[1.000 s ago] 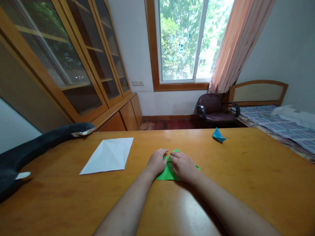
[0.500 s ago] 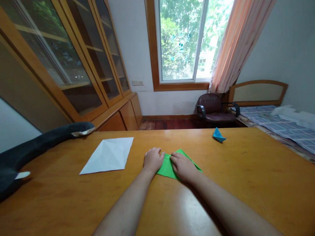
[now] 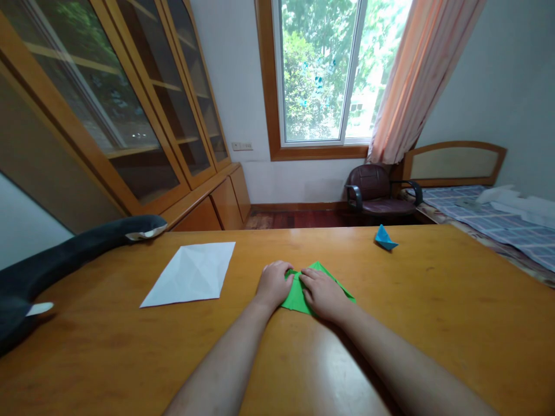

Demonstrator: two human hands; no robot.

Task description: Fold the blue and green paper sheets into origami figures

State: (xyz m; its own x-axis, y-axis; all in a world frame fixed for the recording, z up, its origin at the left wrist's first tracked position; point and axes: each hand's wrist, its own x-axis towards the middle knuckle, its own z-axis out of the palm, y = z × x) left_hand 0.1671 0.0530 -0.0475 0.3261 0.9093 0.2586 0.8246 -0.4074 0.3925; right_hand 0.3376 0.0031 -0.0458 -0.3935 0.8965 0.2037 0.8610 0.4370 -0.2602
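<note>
A folded sheet of green paper lies on the table in the middle of the head view, partly covered by both hands. My left hand is closed over its left end, fingers curled and thumb bent toward them. The rest of that end is hidden under the hand. Over the right half, my right hand rests with its fingers stretched out flat, pressing on the paper. A green point of the sheet sticks out beyond the right fingers.
On the wooden table, a creased white paper sheet lies left of my hands. A small blue folded paper boat is at the far right. A dark plush toy lies along the left edge. Beyond stands an armchair.
My left hand has slid slightly to the right over the green paper, covering more of its left end. My right hand has hardly moved.
</note>
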